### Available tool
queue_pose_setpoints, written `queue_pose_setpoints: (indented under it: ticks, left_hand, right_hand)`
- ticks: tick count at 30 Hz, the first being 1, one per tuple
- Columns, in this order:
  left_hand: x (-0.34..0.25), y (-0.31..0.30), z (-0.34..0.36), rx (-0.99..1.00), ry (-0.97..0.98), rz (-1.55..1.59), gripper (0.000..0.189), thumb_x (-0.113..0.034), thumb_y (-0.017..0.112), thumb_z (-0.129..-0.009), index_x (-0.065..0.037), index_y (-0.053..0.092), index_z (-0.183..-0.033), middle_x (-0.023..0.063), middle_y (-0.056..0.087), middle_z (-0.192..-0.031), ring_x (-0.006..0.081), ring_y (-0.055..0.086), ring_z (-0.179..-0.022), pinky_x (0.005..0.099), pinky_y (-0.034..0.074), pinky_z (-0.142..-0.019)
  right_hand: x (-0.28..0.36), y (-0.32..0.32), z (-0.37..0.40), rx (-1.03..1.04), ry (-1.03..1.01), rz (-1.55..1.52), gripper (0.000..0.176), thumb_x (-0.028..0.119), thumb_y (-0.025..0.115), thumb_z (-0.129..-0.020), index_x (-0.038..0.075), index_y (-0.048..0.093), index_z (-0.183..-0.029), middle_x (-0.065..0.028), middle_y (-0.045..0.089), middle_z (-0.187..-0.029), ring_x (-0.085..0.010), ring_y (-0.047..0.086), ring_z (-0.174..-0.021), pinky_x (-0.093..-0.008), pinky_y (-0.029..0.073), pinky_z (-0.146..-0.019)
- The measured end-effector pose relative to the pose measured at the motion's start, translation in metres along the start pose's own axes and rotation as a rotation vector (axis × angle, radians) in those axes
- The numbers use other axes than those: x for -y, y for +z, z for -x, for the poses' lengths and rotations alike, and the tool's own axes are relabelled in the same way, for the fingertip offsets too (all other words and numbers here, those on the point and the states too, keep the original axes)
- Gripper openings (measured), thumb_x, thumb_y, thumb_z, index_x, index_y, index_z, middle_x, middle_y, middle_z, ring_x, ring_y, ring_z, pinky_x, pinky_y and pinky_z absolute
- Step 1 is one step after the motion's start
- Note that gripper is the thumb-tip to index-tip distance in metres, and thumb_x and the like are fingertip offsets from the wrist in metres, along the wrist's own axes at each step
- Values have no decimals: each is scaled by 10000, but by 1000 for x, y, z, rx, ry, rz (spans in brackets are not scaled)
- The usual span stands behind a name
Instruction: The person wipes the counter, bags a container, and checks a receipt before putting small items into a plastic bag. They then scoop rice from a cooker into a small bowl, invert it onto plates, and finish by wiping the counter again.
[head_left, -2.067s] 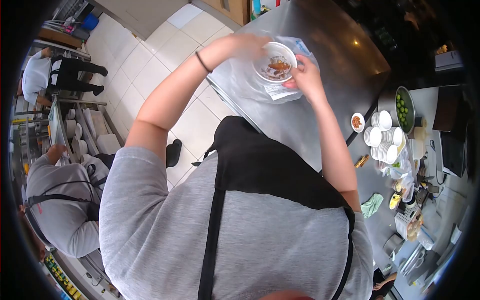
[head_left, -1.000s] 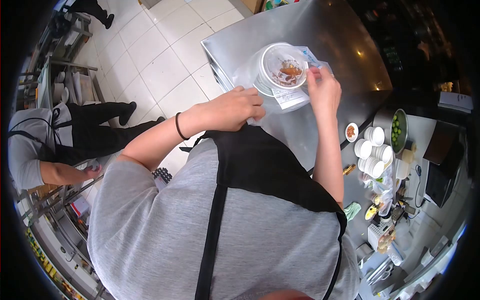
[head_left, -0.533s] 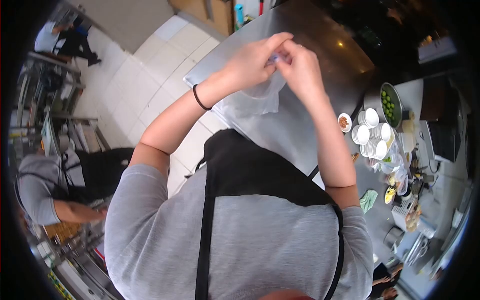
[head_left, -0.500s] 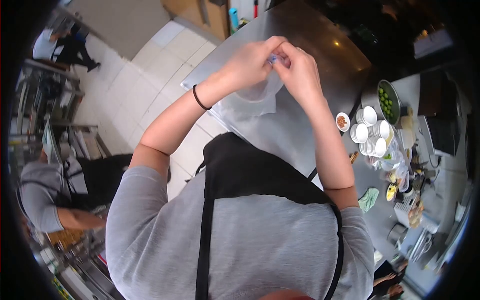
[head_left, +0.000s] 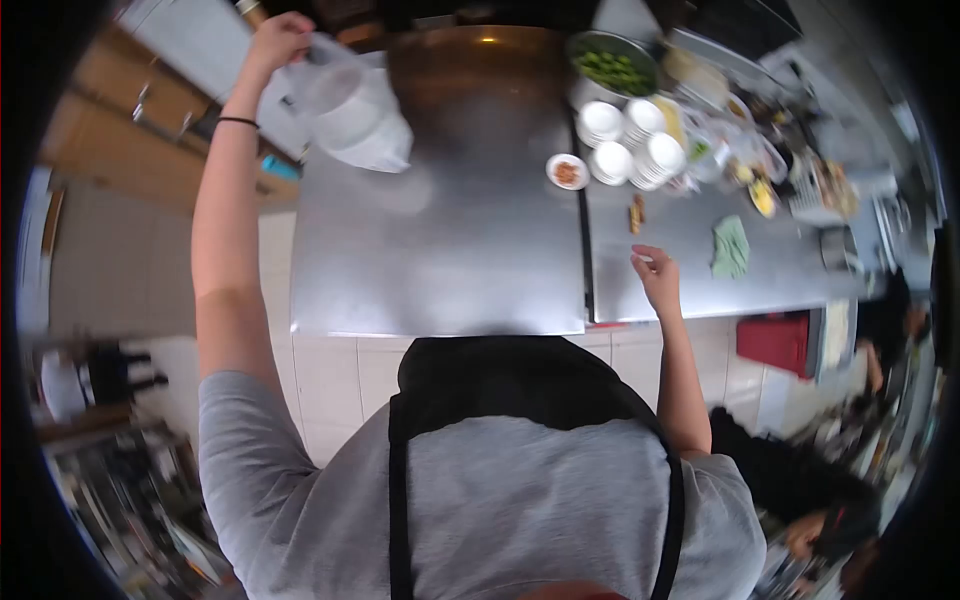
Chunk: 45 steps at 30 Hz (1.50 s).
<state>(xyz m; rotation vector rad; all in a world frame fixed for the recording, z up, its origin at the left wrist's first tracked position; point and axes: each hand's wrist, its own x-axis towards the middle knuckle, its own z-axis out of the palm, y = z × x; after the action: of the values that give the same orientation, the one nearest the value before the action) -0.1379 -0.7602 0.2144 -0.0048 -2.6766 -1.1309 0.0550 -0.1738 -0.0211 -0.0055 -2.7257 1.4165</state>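
Note:
My left hand (head_left: 283,40) is stretched out to the upper left, closed on the top of a translucent plastic bag (head_left: 390,148). Inside the bag a round, pale container shows through the film, blurred. The bag hangs at the far left of the steel table (head_left: 450,240). Toward the right, my right hand (head_left: 657,280) hovers near the front of the counter with its fingers loosely bent and apart, and nothing shows in them. Just beyond it lie small brown sticks (head_left: 637,214).
Stacked white cups (head_left: 612,160) stand beside a small dish of brown bits (head_left: 567,172). Behind them is a metal bowl of green produce (head_left: 612,72). A green cloth (head_left: 731,247) lies on the right counter, above a red bin (head_left: 775,343). Another person (head_left: 800,470) is at lower right.
Both hands were together at the top of the bag. Now the left has carried it to the upper left, while the right has let go and moved right. My view has turned toward the table.

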Motion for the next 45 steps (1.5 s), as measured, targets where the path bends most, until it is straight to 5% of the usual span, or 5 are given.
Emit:
queue_pose_setpoints:
  ticks: [7,9,28,37,45]
  left_hand:
    - [210,61,-127,-153,44,-179,73,-59,571,-730,-2,579,-775,31,568,-673,138,551,-603,235,460,-508]
    - [129,77,-76,-283,-161,723,55,-46,559,-750,-22,588,-790,49,584,-745,139,565,-659,235,497,-574]
    - [-191,339,209,-270,-275,341,251,-240,604,-828,-67,622,-1008,0,606,-889,80,533,-800,252,435,-704]
    - [-256,423,295,-217,-435,371,236,-200,636,-780,-38,629,-952,7,604,-827,94,538,-781,228,424,-706]
    - [-288,473,279,-51,-387,369,246,-221,598,-819,-41,617,-986,7,594,-867,81,510,-806,236,405,-710]
  right_hand:
    - [-26,-57,35,-119,162,40,189,143,617,-783,31,648,-931,-115,636,-893,-186,613,-707,-273,467,-638]
    - [-38,-77,30,-187,159,57,169,132,616,-772,35,653,-906,-125,633,-905,-232,619,-741,-303,474,-671]
    - [-296,-263,-82,-441,-383,570,329,-4,498,-745,82,588,-1049,-171,584,-1061,-340,494,-1087,-466,339,-937]
    - [-403,-501,-49,-772,512,207,342,-32,475,-719,18,631,-1018,-166,639,-944,-274,624,-829,-320,472,-779]
    - [-277,-303,-57,39,-469,642,333,187,532,-789,139,562,-1118,-113,540,-1152,-302,487,-1077,-534,365,-868]
